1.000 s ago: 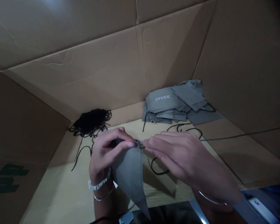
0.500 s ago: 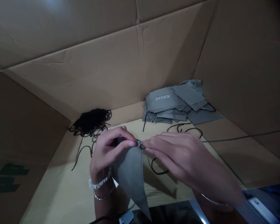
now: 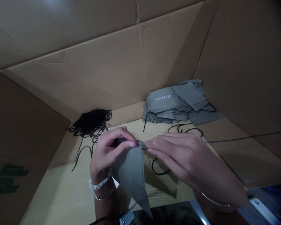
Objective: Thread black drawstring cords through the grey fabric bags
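My left hand (image 3: 113, 147) pinches the top corner of a grey fabric pouch (image 3: 131, 172) between thumb and fingertips. The pouch hangs down, tapering toward the table's front edge, with a stitched line along its right side. Touching that same corner, my right hand (image 3: 178, 154) is closed on a small shiny metal loop (image 3: 144, 147); the rest of it is hidden by the fingers. A black cord (image 3: 160, 173) curls out below my right hand.
A tangled heap of black cords (image 3: 92, 122) lies at the back left. Grey pouches (image 3: 164, 103) marked INTEX are piled at the back right, loose cords (image 3: 178, 126) in front. Cardboard walls (image 3: 96, 68) surround the yellowish table (image 3: 56, 187). A dark line (image 3: 243, 137) runs rightward.
My right fingertips have shifted very slightly at the pouch corner, and the metal loop shows more clearly. My left hand keeps its pinch in the same place.
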### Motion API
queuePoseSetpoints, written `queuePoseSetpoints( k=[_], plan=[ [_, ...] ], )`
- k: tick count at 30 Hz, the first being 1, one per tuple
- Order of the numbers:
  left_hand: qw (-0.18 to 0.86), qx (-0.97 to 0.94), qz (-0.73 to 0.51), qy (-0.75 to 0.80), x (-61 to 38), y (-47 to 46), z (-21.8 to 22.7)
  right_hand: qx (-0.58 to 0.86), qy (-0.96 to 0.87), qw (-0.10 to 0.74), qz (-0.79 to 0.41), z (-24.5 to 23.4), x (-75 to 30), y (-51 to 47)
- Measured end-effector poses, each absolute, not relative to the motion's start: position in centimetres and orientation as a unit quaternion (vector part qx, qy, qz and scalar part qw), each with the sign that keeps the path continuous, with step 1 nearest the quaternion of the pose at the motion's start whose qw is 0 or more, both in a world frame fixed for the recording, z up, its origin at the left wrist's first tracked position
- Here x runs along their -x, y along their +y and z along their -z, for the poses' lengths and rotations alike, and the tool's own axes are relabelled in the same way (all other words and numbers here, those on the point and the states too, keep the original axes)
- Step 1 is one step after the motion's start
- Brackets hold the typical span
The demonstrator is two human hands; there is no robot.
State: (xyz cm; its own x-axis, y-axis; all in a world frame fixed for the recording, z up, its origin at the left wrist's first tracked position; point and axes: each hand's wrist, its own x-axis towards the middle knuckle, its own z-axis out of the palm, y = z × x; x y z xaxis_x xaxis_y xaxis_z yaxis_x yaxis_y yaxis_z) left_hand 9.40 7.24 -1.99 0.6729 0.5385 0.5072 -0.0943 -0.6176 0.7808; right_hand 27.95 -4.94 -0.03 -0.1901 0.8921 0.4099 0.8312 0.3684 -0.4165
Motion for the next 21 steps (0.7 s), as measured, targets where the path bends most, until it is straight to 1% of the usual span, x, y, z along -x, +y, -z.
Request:
queuePoseSetpoints(
  k=[11, 21],
  plan=[
    [0.407, -0.827, -0.365, 0.132, -9.28, 7.35, 2.06, 0.562, -0.772, 0.29, -0.059, 0.06, -28.01, -4.9],
    [0.403, -0.834, -0.349, 0.144, -9.2, 7.37, 1.97, 0.564, -0.768, 0.299, -0.054, 0.11, -27.84, -4.86]
  ],
)
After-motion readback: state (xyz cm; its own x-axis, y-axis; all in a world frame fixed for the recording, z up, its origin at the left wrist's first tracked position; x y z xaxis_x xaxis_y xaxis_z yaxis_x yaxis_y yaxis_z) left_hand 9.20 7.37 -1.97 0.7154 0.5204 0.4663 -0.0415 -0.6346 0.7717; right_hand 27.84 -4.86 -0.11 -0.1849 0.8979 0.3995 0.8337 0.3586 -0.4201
